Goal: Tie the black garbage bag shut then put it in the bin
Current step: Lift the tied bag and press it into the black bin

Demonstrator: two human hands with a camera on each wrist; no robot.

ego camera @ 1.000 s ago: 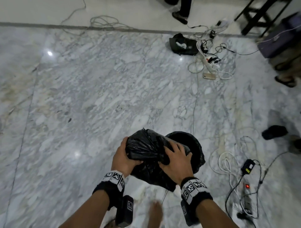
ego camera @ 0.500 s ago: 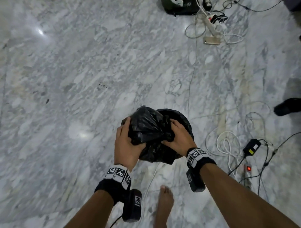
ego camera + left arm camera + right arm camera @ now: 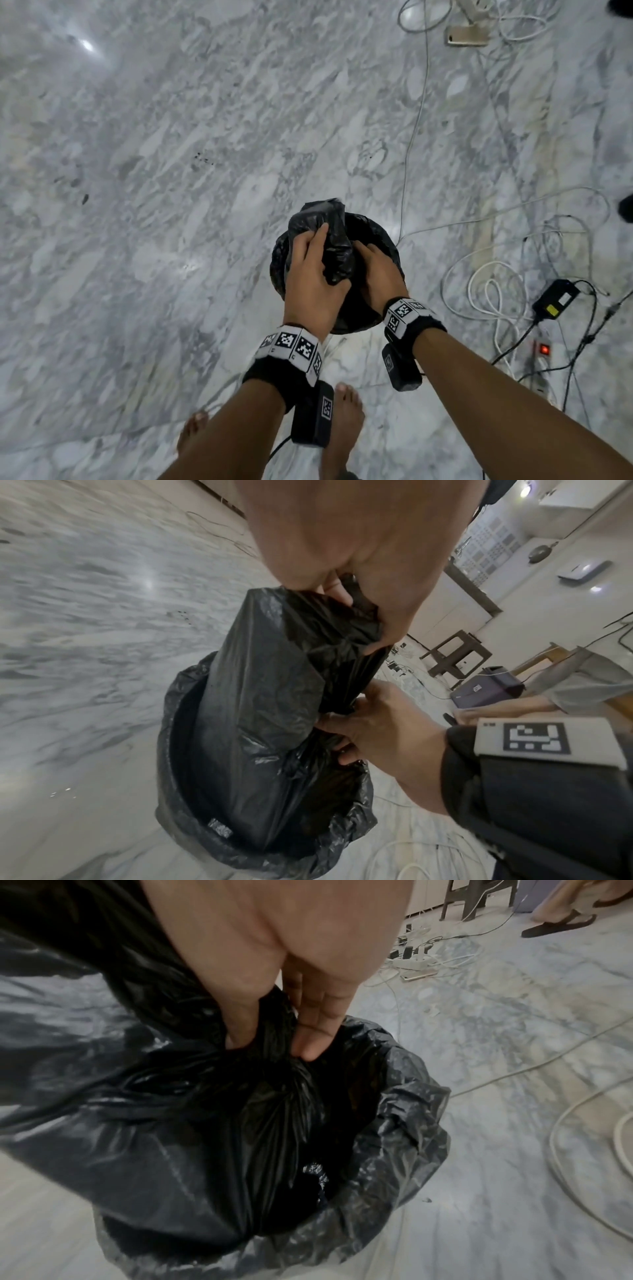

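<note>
Head view, looking down: a crumpled black plastic garbage bag is partly lowered into a round bin lined with black plastic on the grey marble floor. Left hand curls around the bag's side; right hand pinches its gathered neck between thumb and fingers.

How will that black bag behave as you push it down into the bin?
The black garbage bag is probably floppy: its film bunches under both hands. Likely slippery, given the glossy sheen. It seems light, though the bin may be partly carrying it.
</note>
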